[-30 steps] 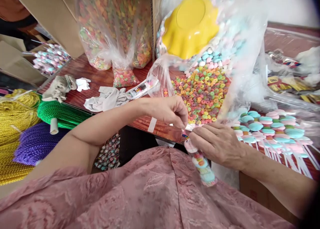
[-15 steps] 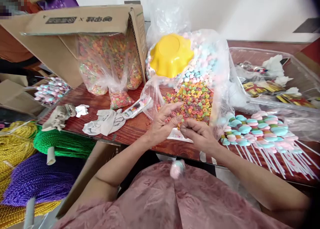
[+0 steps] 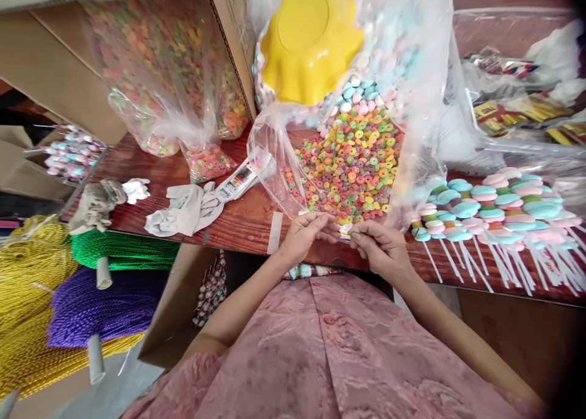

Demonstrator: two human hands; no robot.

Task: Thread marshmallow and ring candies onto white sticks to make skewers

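Observation:
My left hand and my right hand meet at the table's front edge, both pinched on a small piece of clear wrapper between them. Just beyond the fingers lies an open plastic bag of coloured ring candies. A wrapped candy stick lies on my lap under the left wrist. To the right of my right hand a row of pastel candy lollipops on white sticks lies on the table.
A yellow bowl rests upside down on a bag of pastel candies. Bags of ring candies stand in a cardboard box at the left. White gloves lie on the wooden table. Green, purple and gold cord spools sit lower left.
The candy stick held by my right hand has dropped to my lap. Both hands rose to the table edge and now pinch a clear wrapper together.

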